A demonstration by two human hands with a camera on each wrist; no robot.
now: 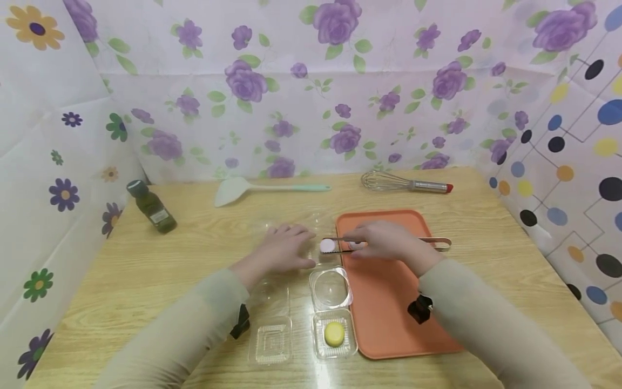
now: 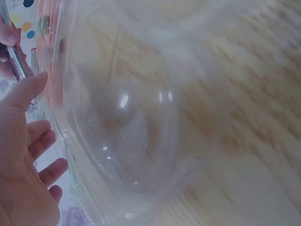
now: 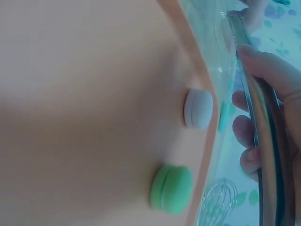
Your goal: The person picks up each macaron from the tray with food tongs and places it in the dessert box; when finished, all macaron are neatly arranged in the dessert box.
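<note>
My right hand (image 1: 384, 240) grips a pair of metal tongs (image 3: 270, 155) over the orange tray (image 1: 384, 324). Between the tongs' tips is a pale pink macaron (image 1: 328, 246), above or in a transparent plastic box (image 1: 311, 259) just left of the tray. Beside that box is my left hand (image 1: 284, 249), fingers spread and loosely bent, holding nothing; whether it touches the plastic I cannot tell. On the tray in the right wrist view lie a whitish macaron (image 3: 198, 109) and a green macaron (image 3: 171, 188). My right hand hides the green one in the head view.
Nearer me, a yellow macaron (image 1: 334, 334) sits in an opened transparent box (image 1: 352, 346); another opened box (image 1: 270, 340) stands to its left. A spatula (image 1: 272, 188) and a whisk (image 1: 403, 182) lie at the back. A dark bottle (image 1: 153, 208) is at left.
</note>
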